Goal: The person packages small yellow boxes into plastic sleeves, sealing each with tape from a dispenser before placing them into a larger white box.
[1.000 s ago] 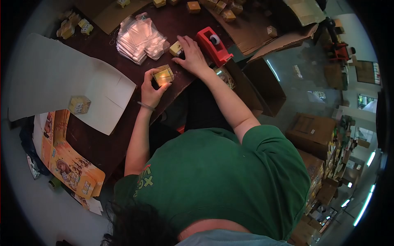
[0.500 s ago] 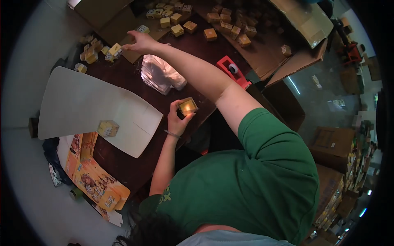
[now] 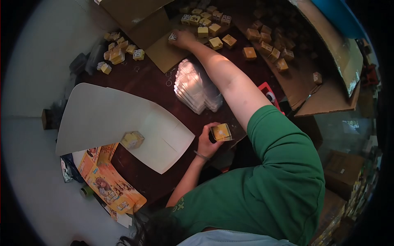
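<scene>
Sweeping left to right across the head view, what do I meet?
Orange printed card, stack of translucent packets, yellow box in the left hand, red tape dispenser, brown carton at lower right.

- A white board (image 3: pixel 102 106), spread across the left part of the dark red table (image 3: pixel 143 86).
- A clear hexagonal box (image 3: pixel 132 140) on it, close to the rim that faces the orange packaging.
- Orange printed packaging (image 3: pixel 111 184) with a picture and lettering, along the table's left edge.
- A green cylinder (image 3: pixel 86 190) and a dark bundle (image 3: pixel 74 172), just outside that edge.
- A red tape dispenser (image 3: pixel 269 96), partly hidden, toward the right end of the near edge.
- A cardboard flap (image 3: pixel 328 100), beyond the right edge.
- A blue object (image 3: pixel 336 18) behind it, cut off.
- A closed brown carton (image 3: pixel 344 170), well apart from the table.
</scene>
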Demonstrator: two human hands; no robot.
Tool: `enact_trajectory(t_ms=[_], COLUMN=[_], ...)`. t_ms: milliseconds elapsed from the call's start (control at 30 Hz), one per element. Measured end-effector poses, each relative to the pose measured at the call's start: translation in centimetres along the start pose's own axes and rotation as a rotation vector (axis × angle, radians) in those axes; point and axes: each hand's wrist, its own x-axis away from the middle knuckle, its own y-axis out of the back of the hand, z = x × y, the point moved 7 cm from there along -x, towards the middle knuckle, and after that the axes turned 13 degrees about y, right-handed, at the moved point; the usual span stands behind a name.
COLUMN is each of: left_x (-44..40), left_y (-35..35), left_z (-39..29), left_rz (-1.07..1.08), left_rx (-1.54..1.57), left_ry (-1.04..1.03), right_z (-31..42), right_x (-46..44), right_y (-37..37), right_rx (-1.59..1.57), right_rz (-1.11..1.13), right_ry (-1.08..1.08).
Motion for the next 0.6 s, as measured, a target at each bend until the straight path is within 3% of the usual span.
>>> enact_trajectory(t_ms=[33, 167, 233, 333, 367, 467, 533, 567, 600], left_x=[0.0, 0.1, 0.0, 0.0, 0.1, 0.1, 0.1, 0.1, 0.1], left_y=[0.0, -0.1, 0.0, 0.1, 0.1, 0.2, 0.3, 0.2, 0.2], left_z=[0.4, 0.6, 0.2, -0.3, -0.9, -0.7, -0.6, -0.5, -0.6], left_rz=[-0.001, -0.017, -0.023, -0.038, -0.054, -0.061, -0.078, -0.074, -0.071], left_rx=[0.011, -0.011, -0.033, -0.053, -0.084, -0.104, -0.131, -0.130, -0.131], left_ry=[0.015, -0.016, -0.022, -0.036, -0.053, -0.066, -0.080, -0.080, -0.080], right_z=[0.8, 1.9, 3.3, 6.6, 8.3, 8.1, 6.4, 6.4, 6.1], right_x=[0.0, 1.2, 3.1, 8.1, 10.4, 14.2, 16.0, 16.4, 16.7], right_y=[0.0, 0.2, 1.9, 6.4, 8.9, 10.0, 9.2, 8.6, 8.3], right_rx=[0.016, -0.460, -0.782, -0.931, -0.984, -1.059, -1.231, -1.513, -1.525], right_rz=[-0.013, -0.025, -0.045, -0.028, 0.048, 0.080, 0.091, 0.226, 0.270], right_ry=[0.055, -0.003, 0.002, 0.127, 0.010, -0.061, -0.357, -0.393, -0.421])
